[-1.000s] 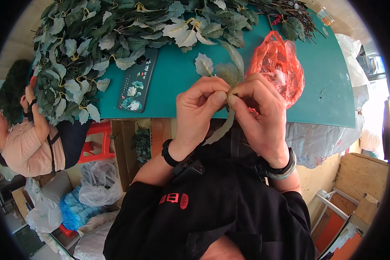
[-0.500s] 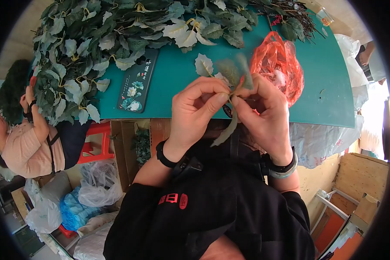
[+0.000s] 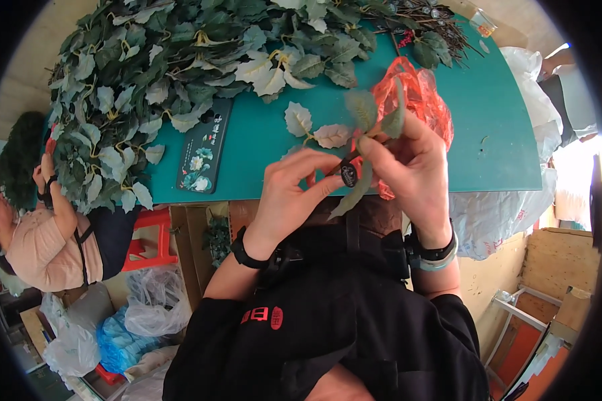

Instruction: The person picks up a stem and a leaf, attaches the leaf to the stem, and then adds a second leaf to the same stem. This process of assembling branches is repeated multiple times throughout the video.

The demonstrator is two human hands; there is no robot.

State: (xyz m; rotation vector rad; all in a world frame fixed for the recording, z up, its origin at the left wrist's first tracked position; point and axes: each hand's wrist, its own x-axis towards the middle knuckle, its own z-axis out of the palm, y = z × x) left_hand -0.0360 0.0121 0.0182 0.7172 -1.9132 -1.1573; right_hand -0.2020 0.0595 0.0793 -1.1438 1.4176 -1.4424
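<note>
An artificial leaf sprig [image 3: 393, 121] with green, toothed leaves is pinched between the thumb and fingers of my right hand [image 3: 418, 175]. Its upper leaf is blurred. My left hand [image 3: 295, 194] closes thumb and fingers on the sprig's dark stem, where a small round black tag [image 3: 348, 175] faces up. One long leaf [image 3: 353, 195] hangs down between both hands. Just beyond my left fingers, a pale-leaved sprig [image 3: 299, 119] rests on the green table [image 3: 254, 147]. The red plastic bag [image 3: 435, 110] lies behind my right hand, which partly covers it.
A large heap of leafy branches [image 3: 180, 67] covers the table's far left. A dark, flower-printed board [image 3: 199, 157] lies beside it. Bundled stems [image 3: 441, 27] are at the far right. Another person [image 3: 53, 234] sits at the left by a red stool [image 3: 150, 237].
My left hand has drawn down and away from my right fingers, uncovering the stem and black tag. The right hand still pinches the sprig. The whole view has shifted slightly.
</note>
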